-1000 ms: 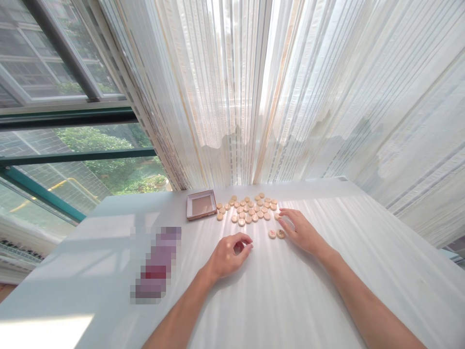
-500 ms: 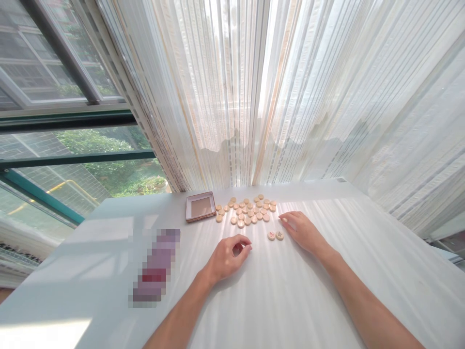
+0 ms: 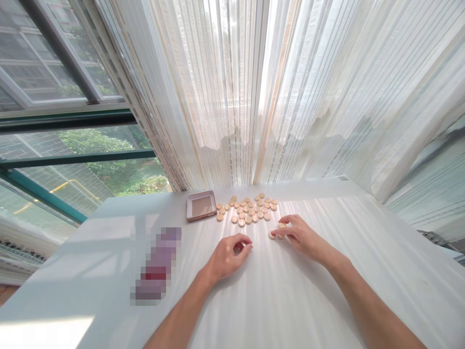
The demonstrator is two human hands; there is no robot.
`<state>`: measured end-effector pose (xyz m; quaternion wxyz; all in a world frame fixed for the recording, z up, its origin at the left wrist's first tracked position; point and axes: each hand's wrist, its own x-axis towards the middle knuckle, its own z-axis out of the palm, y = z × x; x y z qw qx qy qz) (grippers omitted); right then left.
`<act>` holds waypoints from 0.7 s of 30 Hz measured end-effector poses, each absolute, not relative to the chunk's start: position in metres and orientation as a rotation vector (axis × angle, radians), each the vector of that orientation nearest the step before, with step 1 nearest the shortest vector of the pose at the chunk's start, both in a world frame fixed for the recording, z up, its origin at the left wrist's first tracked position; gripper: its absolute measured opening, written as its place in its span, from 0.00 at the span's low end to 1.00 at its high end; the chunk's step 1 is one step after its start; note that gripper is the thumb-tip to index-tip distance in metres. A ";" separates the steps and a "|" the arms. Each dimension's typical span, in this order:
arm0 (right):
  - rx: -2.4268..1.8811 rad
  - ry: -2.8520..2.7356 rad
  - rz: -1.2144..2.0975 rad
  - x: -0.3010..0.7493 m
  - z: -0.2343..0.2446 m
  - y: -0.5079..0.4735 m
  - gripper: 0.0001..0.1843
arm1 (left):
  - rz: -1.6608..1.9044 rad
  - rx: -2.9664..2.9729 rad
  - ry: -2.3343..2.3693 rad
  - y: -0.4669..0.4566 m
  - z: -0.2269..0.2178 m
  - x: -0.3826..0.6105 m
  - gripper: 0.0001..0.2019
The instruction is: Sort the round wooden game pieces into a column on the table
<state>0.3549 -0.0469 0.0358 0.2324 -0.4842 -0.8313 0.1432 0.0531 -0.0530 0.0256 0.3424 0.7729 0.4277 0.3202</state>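
My right hand (image 3: 301, 236) pinches a round wooden Chinese chess piece (image 3: 282, 225) between thumb and fingers. Just below it, two more pieces lie side by side on the white table; the left piece (image 3: 272, 235) shows clearly, while my thumb partly covers the right one. My left hand (image 3: 228, 254) rests on the table to the left of them, fingers curled in a loose ring with the thumb, and no object shows inside it. Beyond both hands spreads a loose group of several pale wooden pieces (image 3: 250, 212), mostly flat on the table.
An open shallow box (image 3: 214, 213) with a brown bottom stands left of the pieces. A blurred-out purple and red item (image 3: 158, 264) lies on the left of the table (image 3: 276, 305). Sheer striped curtains (image 3: 225, 97) hang behind the table, with a window at left.
My right hand has come slightly down and nearer, over the two separate pieces, and a third piece now shows in its fingers. My left hand has stayed in place.
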 end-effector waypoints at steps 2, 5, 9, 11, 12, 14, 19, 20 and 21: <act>-1.331 -2.284 0.390 0.355 0.035 -0.046 0.21 | 0.833 2.013 1.107 -0.053 0.026 0.053 0.07; -1.321 -2.273 0.392 0.355 0.035 -0.046 0.21 | 0.833 2.022 1.101 -0.053 0.025 0.053 0.07; -1.310 -2.278 0.368 0.354 0.035 -0.048 0.21 | 0.817 2.011 1.109 -0.053 0.025 0.053 0.07; -1.310 -2.296 0.351 0.355 0.036 -0.049 0.22 | 0.807 2.003 1.114 -0.053 0.025 0.053 0.07; -1.309 -2.306 0.341 0.355 0.036 -0.049 0.23 | 0.804 2.000 1.115 -0.053 0.025 0.053 0.07; -1.298 -2.315 0.319 0.355 0.036 -0.049 0.23 | 0.802 1.996 1.114 -0.054 0.025 0.052 0.07; -1.200 -2.148 0.293 0.343 0.037 -0.050 0.21 | 0.808 1.995 1.123 -0.053 0.025 0.053 0.07; -1.169 -2.101 0.324 0.338 0.038 -0.052 0.20 | 0.809 1.995 1.124 -0.053 0.025 0.053 0.06; -1.131 -2.061 0.373 0.331 0.039 -0.054 0.20 | 0.812 1.993 1.126 -0.053 0.024 0.053 0.06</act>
